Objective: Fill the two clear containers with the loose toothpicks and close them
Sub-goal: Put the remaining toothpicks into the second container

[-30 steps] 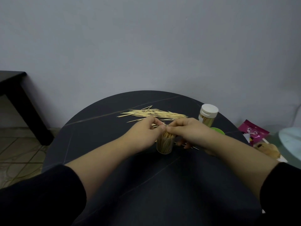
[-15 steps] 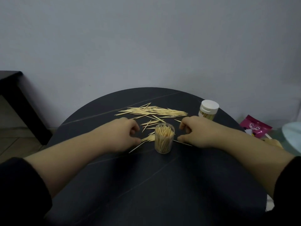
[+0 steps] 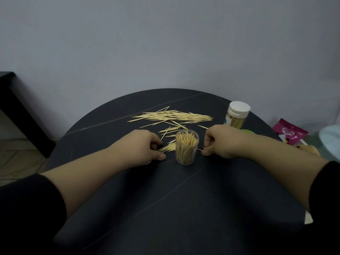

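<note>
Centrally, the open container stands upright on the table, packed with toothpicks. Right hand grip pinches a toothpick; left hand curls over loose toothpicks, hold undeterminable.

Plain grey-blue wall; round dark table; black furniture left; tiled floor; dim light.

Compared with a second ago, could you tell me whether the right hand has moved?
Yes. The right hand has left the mouth of the open container and now sits on the table, to the container's right.
</note>
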